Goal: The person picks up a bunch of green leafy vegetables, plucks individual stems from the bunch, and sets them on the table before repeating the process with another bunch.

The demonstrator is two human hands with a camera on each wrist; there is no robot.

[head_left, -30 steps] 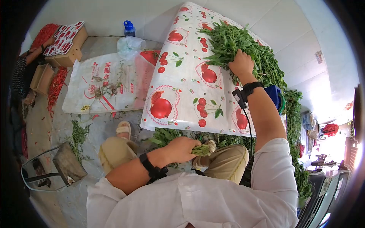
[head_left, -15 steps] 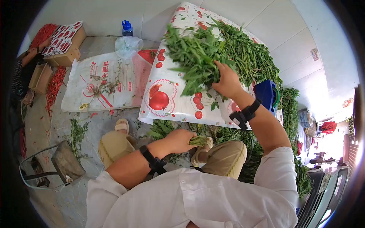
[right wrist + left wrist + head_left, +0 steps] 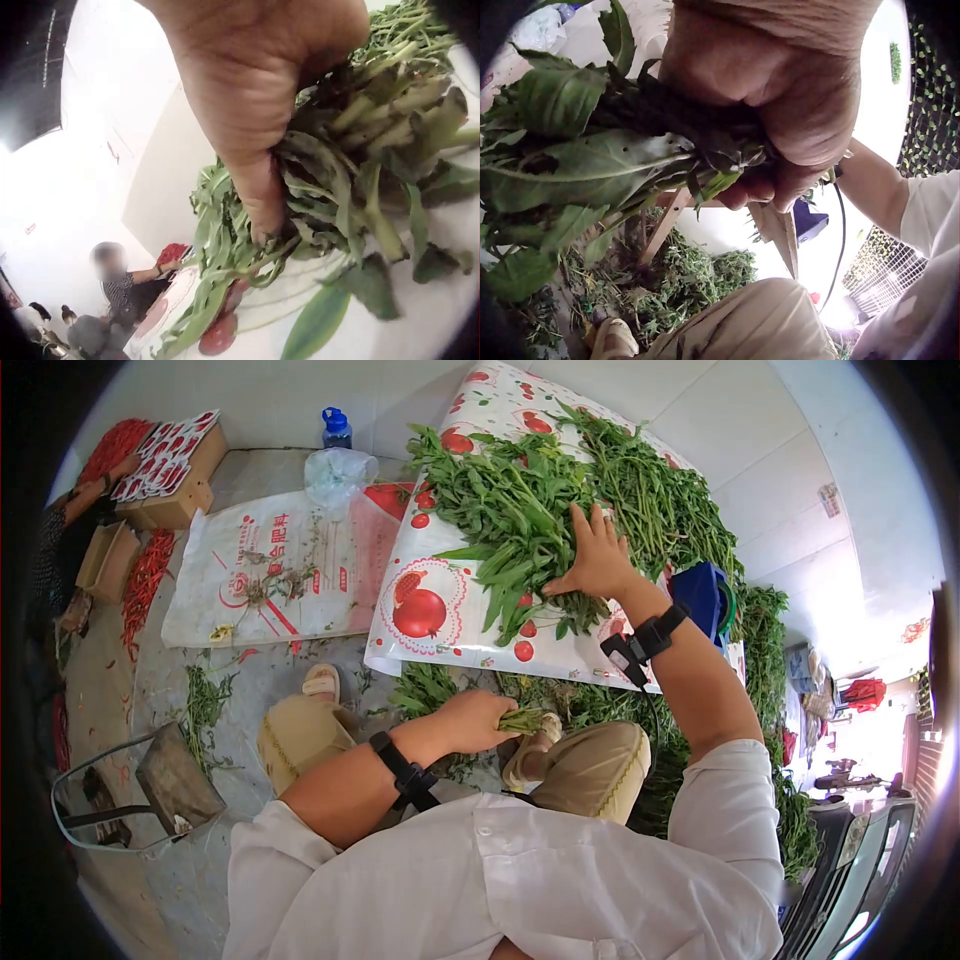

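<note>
My left hand (image 3: 470, 720) grips a bunch of leafy green stems (image 3: 520, 720) low over my lap. Its cut ends stick out on one side, and in the left wrist view its broad leaves (image 3: 585, 165) fan out to the left. My right hand (image 3: 597, 560) rests with fingers spread on a loose heap of leafy greens (image 3: 510, 500) lying on the table with the fruit-patterned cover (image 3: 385, 645). In the right wrist view my thumb presses down among the leaves and thick stem ends (image 3: 390, 127). Behind that heap lies a larger pile of greens (image 3: 660, 510).
A blue container (image 3: 700, 595) stands at the table's right edge. More greens (image 3: 765, 660) lie beyond it and under the table. On the left are a white printed sack (image 3: 210, 560), a blue bottle (image 3: 337, 430), red chillies (image 3: 150, 585), cardboard boxes (image 3: 205, 465) and another person's arm (image 3: 85, 500).
My right hand took a clump of greens from the pile, brought it left and nearer across the table cover, and spread its fingers over it. The left hand stays put with its bunch.
</note>
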